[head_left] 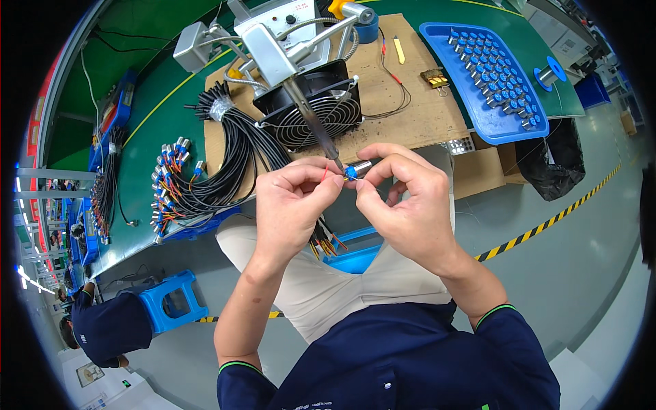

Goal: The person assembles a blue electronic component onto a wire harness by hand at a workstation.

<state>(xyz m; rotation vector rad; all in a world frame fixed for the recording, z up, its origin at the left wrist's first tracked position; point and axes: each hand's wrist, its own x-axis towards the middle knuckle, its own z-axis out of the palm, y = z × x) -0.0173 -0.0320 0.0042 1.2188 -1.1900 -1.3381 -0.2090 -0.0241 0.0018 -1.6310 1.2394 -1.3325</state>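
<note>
Pinched between thumb and forefinger, a thin red wire [325, 172] is in my left hand [290, 205]. My right hand [413, 205] grips a small silver metal cylinder with a blue end [359, 168] at its fingertips. A thin pale strand also shows near the right thumb; what holds it is not clear. Both hands meet just under the tip of a soldering iron [314, 123], which slants down from a stand. The tip is beside the blue end; whether they touch cannot be made out. Loose wire ends [324, 240] hang below my left hand.
A black fan [318, 113] stands behind the iron on cardboard [430, 109]. To the left lie a bundle of black cables [253, 147] and several wired metal ends [167, 178]. A blue tray [540, 130] of cylinders and a spool [549, 73] are at right. Another person [113, 335] is at lower left.
</note>
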